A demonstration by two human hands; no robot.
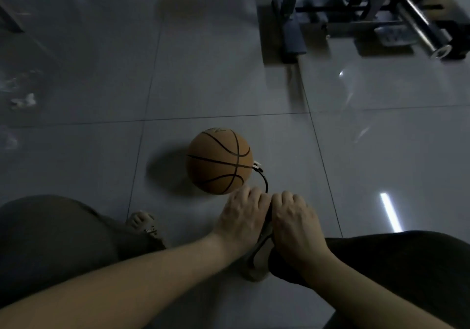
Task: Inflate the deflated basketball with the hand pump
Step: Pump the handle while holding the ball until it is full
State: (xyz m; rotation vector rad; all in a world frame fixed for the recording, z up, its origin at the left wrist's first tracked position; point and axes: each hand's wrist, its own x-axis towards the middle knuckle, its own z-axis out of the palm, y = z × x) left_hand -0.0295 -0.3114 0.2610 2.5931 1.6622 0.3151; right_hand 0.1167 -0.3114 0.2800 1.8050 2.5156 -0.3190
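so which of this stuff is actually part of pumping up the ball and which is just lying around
Part of the job:
- basketball
- hose, running to the ball's side
- pump handle, gripped by the left hand and right hand

Just lying about:
- gym machine with its steel bar, far corner
- pale scraps on the floor

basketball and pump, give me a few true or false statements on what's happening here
1. The basketball rests on the tiled floor. True.
2. A black hose runs from the ball toward the hands. True.
3. Only the left hand grips the pump handle. False: the right hand grips it too, fingers curled over it beside the left.
4. The exercise machine stands against the ball. False: it stands well apart, at the upper right of the view.
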